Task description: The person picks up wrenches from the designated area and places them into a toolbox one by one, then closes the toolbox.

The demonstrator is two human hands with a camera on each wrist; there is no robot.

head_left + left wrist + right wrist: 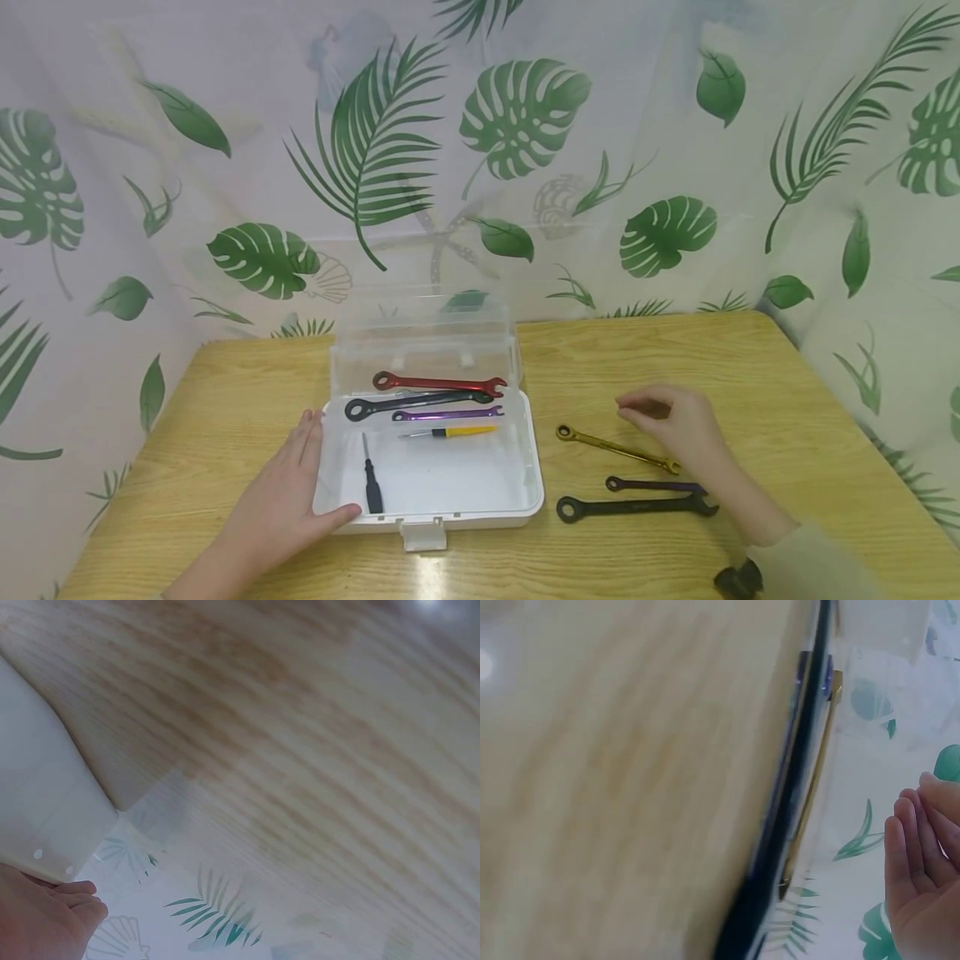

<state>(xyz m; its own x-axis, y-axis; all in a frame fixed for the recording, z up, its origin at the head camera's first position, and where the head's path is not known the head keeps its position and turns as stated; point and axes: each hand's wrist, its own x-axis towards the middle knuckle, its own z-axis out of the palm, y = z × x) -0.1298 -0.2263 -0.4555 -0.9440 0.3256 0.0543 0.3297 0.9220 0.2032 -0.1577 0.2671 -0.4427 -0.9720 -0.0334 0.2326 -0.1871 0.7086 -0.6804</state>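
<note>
Soft, even light fills the head view, with a lilac cast on the upper left of the patterned cloth (247, 50) and a white glare patch on the table's (225, 408) front. The left wrist view is dimmer and hazy, a bright spot topping its smeared grain. In the right wrist view, glare touches the left edge and the gold wrench (811, 795) blurs.

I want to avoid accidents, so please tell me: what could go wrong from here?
The right hand, whose wrist hides one end of the smaller dark wrench beside the box from the head camera, might knock it. The red wrench seems to lie near the open lid and might obstruct closing. The left hand has its thumb at the front rim; a falling lid could pinch it.
</note>
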